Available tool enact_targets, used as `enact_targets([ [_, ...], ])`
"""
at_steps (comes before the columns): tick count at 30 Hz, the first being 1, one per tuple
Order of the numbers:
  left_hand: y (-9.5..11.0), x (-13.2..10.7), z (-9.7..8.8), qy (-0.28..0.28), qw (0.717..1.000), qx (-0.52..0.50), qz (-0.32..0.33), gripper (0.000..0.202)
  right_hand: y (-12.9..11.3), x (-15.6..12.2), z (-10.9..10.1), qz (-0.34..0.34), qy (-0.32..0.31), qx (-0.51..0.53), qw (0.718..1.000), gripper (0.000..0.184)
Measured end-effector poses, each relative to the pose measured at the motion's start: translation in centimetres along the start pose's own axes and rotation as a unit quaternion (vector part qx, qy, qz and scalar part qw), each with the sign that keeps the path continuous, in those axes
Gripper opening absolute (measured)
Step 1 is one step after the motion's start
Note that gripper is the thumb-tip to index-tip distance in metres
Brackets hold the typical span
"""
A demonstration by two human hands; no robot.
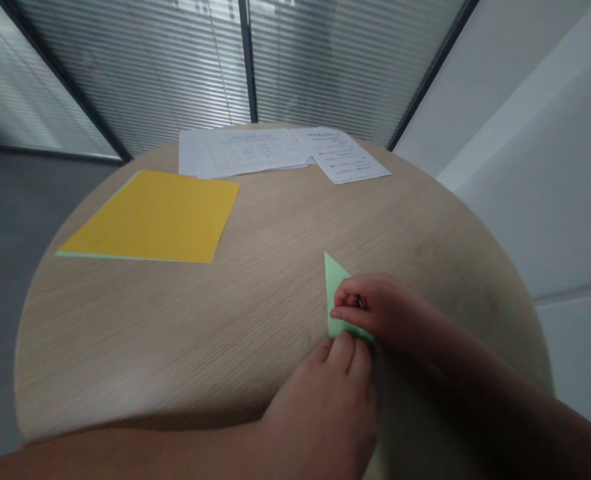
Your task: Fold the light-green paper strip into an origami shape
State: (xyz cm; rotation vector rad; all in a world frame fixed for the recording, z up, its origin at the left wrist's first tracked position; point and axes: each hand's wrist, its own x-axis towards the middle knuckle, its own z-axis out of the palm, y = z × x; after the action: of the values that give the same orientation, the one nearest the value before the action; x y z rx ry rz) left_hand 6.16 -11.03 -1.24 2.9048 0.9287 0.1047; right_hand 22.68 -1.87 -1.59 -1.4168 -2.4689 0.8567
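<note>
A light green piece of folded paper lies near the front of the round table, its visible part coming to a point at the far end. My left hand is at its near edge, fingers bent and pressed together on the paper. From the right, my right hand reaches over the same piece with curled fingers, thumb and index closed together at its surface. Both hands cover much of the paper, so its full shape and the lower corner are hidden.
A yellow sheet lies at the left of the wooden table, with a green edge showing beneath it. Several printed white sheets overlap at the far edge. Behind stands a glass partition with blinds; a white wall is on the right.
</note>
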Motion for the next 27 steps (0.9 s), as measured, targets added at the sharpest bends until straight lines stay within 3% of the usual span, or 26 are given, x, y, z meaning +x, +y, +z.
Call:
enact_targets([
  [6, -0.4, 0.0, 0.3, 0.03, 0.999, 0.008, 0.01, 0.031, 0.8, -0.4, -0.4, -0.035, 0.021, -0.042, 0.998, 0.009],
  [10, -0.6, 0.0, 1.0, 0.064, 0.998, 0.007, 0.003, 0.025, 2.2, -1.4, -1.7, -0.112, 0.023, -0.099, 0.988, 0.06],
  [13, -0.7, 0.2, 1.6, 0.069, 0.997, 0.014, 0.012, 0.022, 3.0, -1.9, -2.5, -0.091, -0.035, -0.116, 0.988, 0.083],
  [16, -0.8, 0.2, 1.8, 0.049, 0.999, 0.017, 0.006, 0.022, 3.2, -1.8, -2.8, -0.074, -0.086, -0.113, 0.987, 0.094],
  [21, -0.9, 0.3, 1.6, 0.016, 1.0, 0.015, 0.005, 0.026, 3.6, -1.3, -3.6, -0.042, -0.109, -0.098, 0.988, 0.109],
  [27, -1.1, 0.4, 0.8, -0.007, 1.0, -0.007, -0.016, 0.022, 5.3, -1.5, -5.1, 0.031, -0.104, -0.089, 0.99, 0.106],
])
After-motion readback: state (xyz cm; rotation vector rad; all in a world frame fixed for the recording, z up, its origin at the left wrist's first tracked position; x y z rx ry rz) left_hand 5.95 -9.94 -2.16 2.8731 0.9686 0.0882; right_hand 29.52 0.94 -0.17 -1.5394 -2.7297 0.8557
